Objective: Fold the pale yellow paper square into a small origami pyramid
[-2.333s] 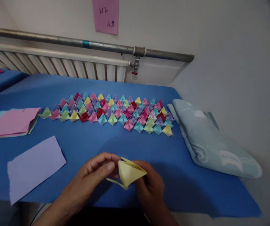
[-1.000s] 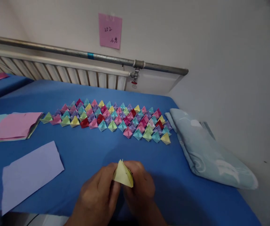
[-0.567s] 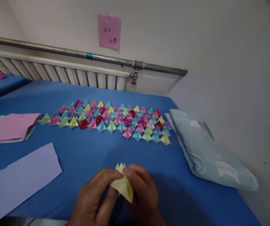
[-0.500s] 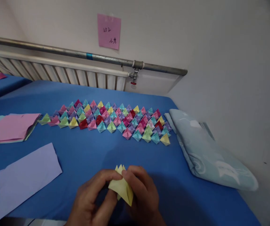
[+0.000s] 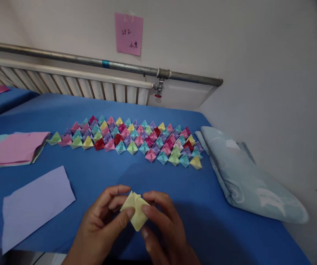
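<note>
A piece of folded yellow paper (image 5: 137, 215), now a flat diamond with layered flaps at its top, is held between both hands above the front of the blue-covered surface. My left hand (image 5: 100, 221) pinches its left side, thumb on the face and fingers behind. On the right edge, my right hand (image 5: 165, 224) grips with thumb and fingers. Beyond the hands stand several rows of small folded paper boats (image 5: 132, 148) in pink, blue, green, yellow, purple and red. A loose purple sheet (image 5: 38, 206) lies to the left of my left hand.
At the left is a stack of coloured paper (image 5: 17, 149). A folded pale-blue blanket (image 5: 238, 176) rests along the right wall. A radiator (image 5: 78, 84) and metal pipe (image 5: 72, 58) run behind the blue surface (image 5: 100, 176). A pink note (image 5: 129, 34) is taped to the wall.
The yellow paper has turned from a pointed, opened shape into a flat diamond facing me. My left thumb now presses its face, and my right fingers have shifted to its right edge.
</note>
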Available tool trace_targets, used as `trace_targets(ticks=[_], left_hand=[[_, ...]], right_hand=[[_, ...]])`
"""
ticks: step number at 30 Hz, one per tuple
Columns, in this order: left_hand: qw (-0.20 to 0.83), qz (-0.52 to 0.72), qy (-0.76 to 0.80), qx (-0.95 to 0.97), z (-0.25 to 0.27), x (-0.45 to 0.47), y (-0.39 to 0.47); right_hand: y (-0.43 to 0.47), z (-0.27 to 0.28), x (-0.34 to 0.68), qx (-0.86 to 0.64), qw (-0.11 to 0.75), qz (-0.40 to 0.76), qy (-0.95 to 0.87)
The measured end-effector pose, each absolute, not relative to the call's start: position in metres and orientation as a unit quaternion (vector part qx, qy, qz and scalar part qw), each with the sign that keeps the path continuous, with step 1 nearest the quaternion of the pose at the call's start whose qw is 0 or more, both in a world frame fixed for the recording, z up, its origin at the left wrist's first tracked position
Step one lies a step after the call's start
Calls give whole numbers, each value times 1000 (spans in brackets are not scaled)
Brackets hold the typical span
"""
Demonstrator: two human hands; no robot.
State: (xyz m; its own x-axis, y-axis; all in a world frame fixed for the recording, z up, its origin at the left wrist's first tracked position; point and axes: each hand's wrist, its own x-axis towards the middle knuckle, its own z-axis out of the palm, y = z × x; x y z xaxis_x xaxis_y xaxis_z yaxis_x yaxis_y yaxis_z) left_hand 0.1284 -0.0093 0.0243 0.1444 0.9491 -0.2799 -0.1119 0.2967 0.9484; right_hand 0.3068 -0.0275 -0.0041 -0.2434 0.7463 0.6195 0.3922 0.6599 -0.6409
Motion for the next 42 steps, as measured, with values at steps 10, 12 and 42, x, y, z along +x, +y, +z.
trace_targets(ticks=[10, 12, 42], left_hand=[[594, 377, 499, 505, 26, 125, -15], [610, 366, 478, 516, 25, 123, -14], [782, 321, 358, 396, 27, 120, -14]], right_hand=[[-23, 21, 306, -387, 536, 262, -703], [-23, 26, 305, -373, 531, 253, -718], [-27, 20, 312, -379, 526, 265, -714]])
